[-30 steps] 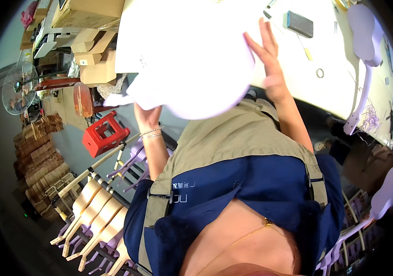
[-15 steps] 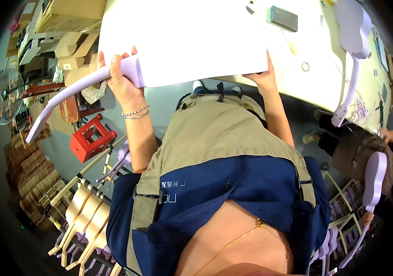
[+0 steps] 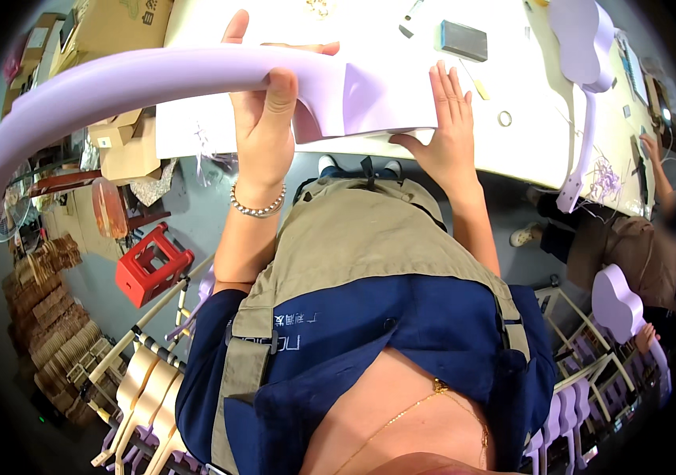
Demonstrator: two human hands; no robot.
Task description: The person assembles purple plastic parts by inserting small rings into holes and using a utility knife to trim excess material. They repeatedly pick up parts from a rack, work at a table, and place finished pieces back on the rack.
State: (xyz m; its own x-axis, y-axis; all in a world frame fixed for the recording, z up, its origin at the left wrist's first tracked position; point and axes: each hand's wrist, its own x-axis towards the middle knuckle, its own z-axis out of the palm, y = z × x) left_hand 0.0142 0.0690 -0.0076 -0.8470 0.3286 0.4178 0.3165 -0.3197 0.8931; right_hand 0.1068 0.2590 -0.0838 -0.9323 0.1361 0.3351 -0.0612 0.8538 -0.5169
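A lilac ukulele (image 3: 389, 99) without strings is held up across my front, its neck stretching to the left and looming large toward the view. My left hand (image 3: 265, 138) is closed around the neck close to the body, thumb on the near side and fingers reaching behind. At the body's right end, my right hand (image 3: 450, 142) rests against the edge with its fingers stretched upward and the thumb pointing left beneath it. Part of the body blends into the bright white table (image 3: 401, 150) behind.
On the table lie a dark grey block (image 3: 464, 41), a small ring (image 3: 505, 119) and another lilac ukulele (image 3: 583, 47). A red stool (image 3: 153, 264) stands on the floor at left. Racks of ukuleles (image 3: 144, 388) flank me. At right a co-worker's hand (image 3: 646, 339) holds a lilac ukulele.
The ukulele has turned from its broad face to nearly edge-on, and its neck has swung up and closer. My left hand has moved up and right; my right hand's fingers have straightened.
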